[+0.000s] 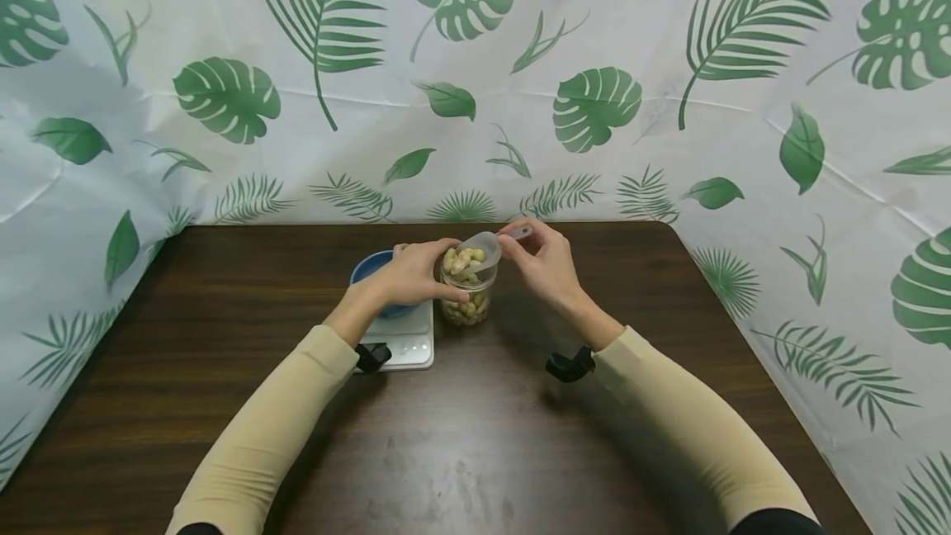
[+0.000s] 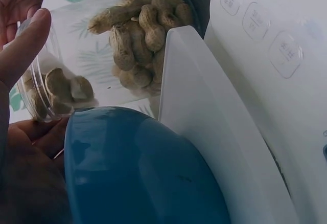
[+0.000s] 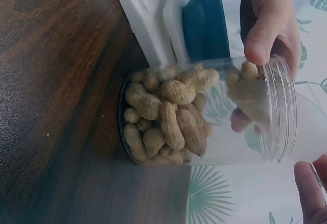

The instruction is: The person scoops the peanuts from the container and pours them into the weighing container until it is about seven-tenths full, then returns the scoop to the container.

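Note:
A clear jar (image 1: pixel 466 314) with peanuts (image 3: pixel 171 124) in its lower part stands upright on the table. My left hand (image 1: pixel 416 272) holds it near the rim, thumb on the near side and fingers on the far side. In my right hand (image 1: pixel 546 264) is the handle of a translucent scoop (image 1: pixel 488 246), pinched between thumb and fingers. The scoop tilts down into the jar's mouth, with several peanuts on it. Left of the jar, a blue bowl (image 2: pixel 133 162) sits on a white kitchen scale (image 1: pixel 410 351); the left hand partly hides the bowl in the head view.
The dark wooden table (image 1: pixel 461 452) ends just behind the jar. A white curtain with green leaf prints (image 1: pixel 505 147) hangs behind it and along both sides. Black wrist straps (image 1: pixel 570 365) sit below both hands.

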Demonstrator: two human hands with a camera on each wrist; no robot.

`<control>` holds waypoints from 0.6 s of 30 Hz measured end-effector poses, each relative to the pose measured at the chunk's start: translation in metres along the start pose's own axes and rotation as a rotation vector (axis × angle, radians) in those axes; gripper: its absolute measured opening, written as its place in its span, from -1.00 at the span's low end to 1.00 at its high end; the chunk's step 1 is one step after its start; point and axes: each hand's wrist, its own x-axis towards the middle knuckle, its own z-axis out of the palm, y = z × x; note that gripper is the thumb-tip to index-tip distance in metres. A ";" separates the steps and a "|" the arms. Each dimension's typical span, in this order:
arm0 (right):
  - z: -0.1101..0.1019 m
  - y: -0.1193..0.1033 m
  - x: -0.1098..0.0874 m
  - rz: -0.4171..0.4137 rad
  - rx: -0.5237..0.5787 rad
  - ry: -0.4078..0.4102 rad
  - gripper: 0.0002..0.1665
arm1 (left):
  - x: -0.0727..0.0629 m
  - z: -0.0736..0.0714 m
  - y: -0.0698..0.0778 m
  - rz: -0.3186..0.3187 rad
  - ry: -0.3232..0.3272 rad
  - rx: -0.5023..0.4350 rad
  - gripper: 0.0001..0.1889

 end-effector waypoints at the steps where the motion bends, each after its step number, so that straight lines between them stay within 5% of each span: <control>1: 0.000 0.000 0.000 0.007 0.006 0.004 -0.82 | 0.000 0.000 0.000 0.001 0.000 -0.001 -0.05; 11: 0.000 0.034 0.008 0.052 0.039 -0.026 -0.76 | -0.001 -0.001 0.001 0.006 -0.012 0.007 -0.02; 18: -0.007 0.039 0.006 0.112 0.146 -0.003 -0.72 | -0.002 0.001 0.002 0.003 -0.010 0.016 -0.02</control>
